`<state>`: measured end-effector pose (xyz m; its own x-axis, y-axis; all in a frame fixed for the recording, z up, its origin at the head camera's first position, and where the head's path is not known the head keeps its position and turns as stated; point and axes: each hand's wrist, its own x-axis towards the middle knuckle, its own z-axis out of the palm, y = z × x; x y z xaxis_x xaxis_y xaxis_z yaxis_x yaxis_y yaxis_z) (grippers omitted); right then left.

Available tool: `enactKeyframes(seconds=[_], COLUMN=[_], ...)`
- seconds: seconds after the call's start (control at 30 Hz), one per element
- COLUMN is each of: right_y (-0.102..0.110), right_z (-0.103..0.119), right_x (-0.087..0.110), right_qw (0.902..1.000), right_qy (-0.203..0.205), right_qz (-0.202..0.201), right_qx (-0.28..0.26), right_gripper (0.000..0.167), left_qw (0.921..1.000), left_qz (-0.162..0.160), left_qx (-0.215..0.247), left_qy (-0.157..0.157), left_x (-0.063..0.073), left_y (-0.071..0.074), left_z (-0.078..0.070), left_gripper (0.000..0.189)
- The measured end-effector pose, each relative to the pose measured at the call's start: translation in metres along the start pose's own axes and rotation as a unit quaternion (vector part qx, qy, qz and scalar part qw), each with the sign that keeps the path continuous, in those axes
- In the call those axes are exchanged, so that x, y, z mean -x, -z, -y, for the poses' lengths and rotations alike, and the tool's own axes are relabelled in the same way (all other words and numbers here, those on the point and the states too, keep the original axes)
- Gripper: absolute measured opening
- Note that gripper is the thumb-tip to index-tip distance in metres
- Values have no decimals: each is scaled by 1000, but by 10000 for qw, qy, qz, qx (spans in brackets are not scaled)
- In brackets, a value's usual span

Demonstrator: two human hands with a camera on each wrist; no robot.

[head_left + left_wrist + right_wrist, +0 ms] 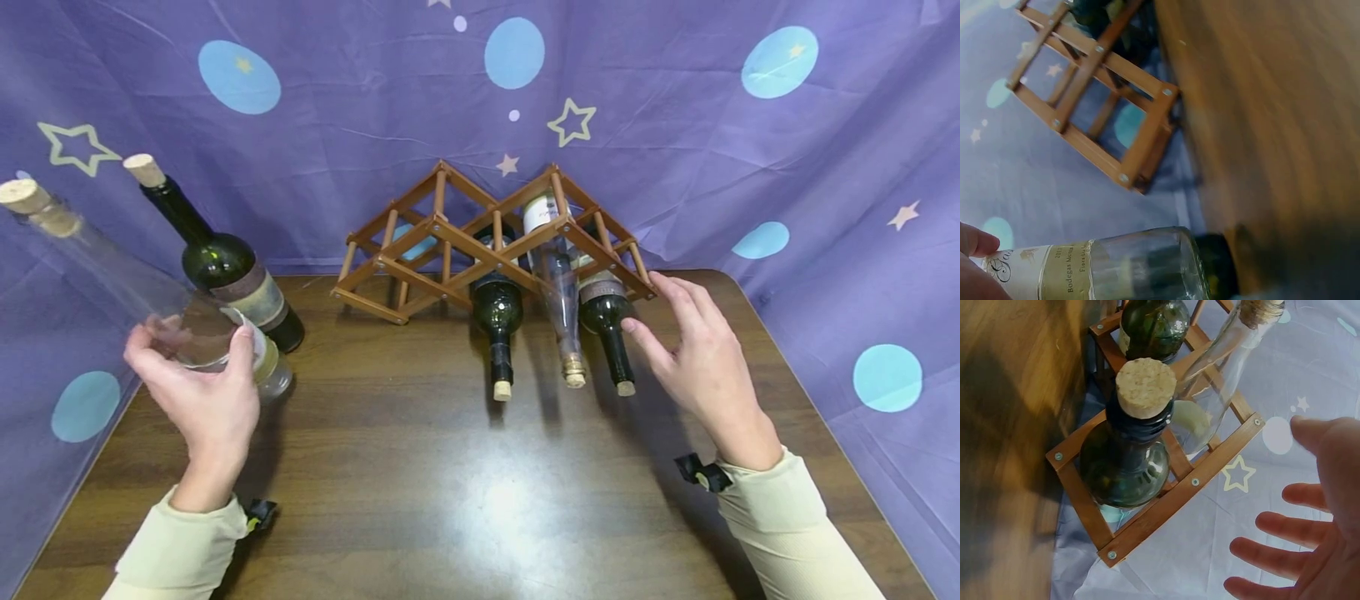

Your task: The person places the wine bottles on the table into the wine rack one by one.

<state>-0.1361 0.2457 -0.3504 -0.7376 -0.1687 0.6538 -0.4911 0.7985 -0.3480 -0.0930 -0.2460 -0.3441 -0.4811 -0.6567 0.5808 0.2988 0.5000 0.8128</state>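
My left hand (206, 400) grips a clear glass bottle (138, 283) round its body, thumb on one side and fingers on the other. This corked bottle leans with its neck to the upper left; a pale label (1063, 270) shows in the left wrist view. My right hand (701, 375) is spread beside the right end of a wooden wine rack (499, 261), holding nothing. Three corked bottles lie in the rack, necks toward me: a dark bottle (497, 308), a clear bottle (560, 296) and a dark green bottle (603, 315) nearest the right hand.
Behind the held bottle stands a dark green corked bottle (217, 262) with a label. The rack is on a brown wooden table (390, 433), near its back edge. A purple curtain (360, 108) with stars and dots hangs close behind and along both sides.
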Motion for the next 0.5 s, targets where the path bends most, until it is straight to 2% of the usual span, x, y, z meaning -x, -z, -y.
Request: enactKeyframes(seconds=[0.1,0.2,0.23,0.33,0.5], right_y=[2,3,3,3,3], right_z=[2,6,7,12,19], right_x=[-2,-3,-4,-6,-10], right_qw=[9999,9998,9997,9996,9996], right_qy=[-42,-81,-99,-108,25], right_qz=[83,169,188,200,71], right_qx=[-46,-107,-126,-178,-277], right_gripper=[75,79,80,81,82], left_qw=[9996,9969,9952,9892,9750], left_qz=[37,45,56,162,281], left_qx=[286,746,933,1438,2176], left_qy=[44,227,293,229,353], left_x=[2,3,3,5,11], left_y=[-6,-13,-15,-22,-37], left_z=[-6,-5,-4,-4,-19], left_gripper=[61,66,68,70,72])
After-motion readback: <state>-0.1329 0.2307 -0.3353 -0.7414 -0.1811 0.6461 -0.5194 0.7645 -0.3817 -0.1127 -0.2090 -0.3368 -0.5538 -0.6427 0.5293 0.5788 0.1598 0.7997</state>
